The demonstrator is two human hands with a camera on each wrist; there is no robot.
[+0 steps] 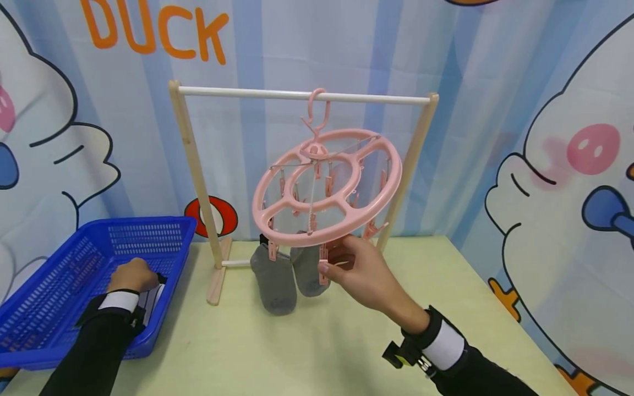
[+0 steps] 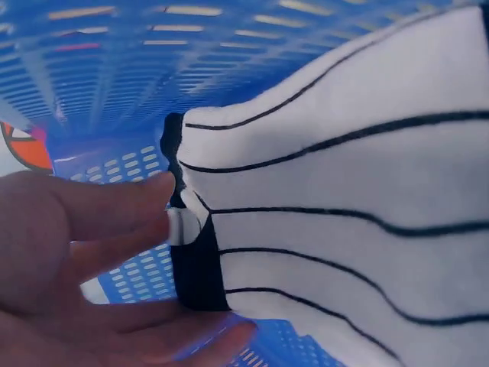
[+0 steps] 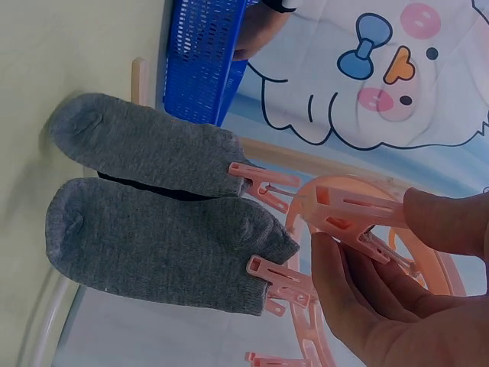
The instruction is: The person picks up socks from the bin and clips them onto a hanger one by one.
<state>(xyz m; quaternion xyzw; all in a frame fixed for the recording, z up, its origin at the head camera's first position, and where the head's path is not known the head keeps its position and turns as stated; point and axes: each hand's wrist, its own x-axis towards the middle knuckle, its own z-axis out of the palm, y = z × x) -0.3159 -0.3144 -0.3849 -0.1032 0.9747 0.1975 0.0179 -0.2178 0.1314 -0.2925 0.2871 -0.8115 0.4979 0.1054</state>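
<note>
Inside the blue basket (image 1: 99, 223), my left hand (image 1: 131, 275) pinches the black cuff of a white sock (image 2: 328, 187) with thin black stripes. My right hand (image 1: 364, 272) holds a pink clothespin (image 3: 355, 210) between thumb and fingers, at the near rim of a round pink drying hanger (image 1: 314, 149). Two grey socks hang from other clips of that hanger: one grey sock (image 3: 137, 141) beside another grey sock (image 3: 164, 245), close to the right hand. No cloth shows in the pinched clothespin.
The hanger hooks over the white bar (image 1: 238, 93) of a rack with wooden posts (image 1: 195, 154). Several more pink clips dangle from the ring. The rack stands on a pale yellow table (image 1: 238, 352), before a cartoon-printed curtain (image 1: 317, 33).
</note>
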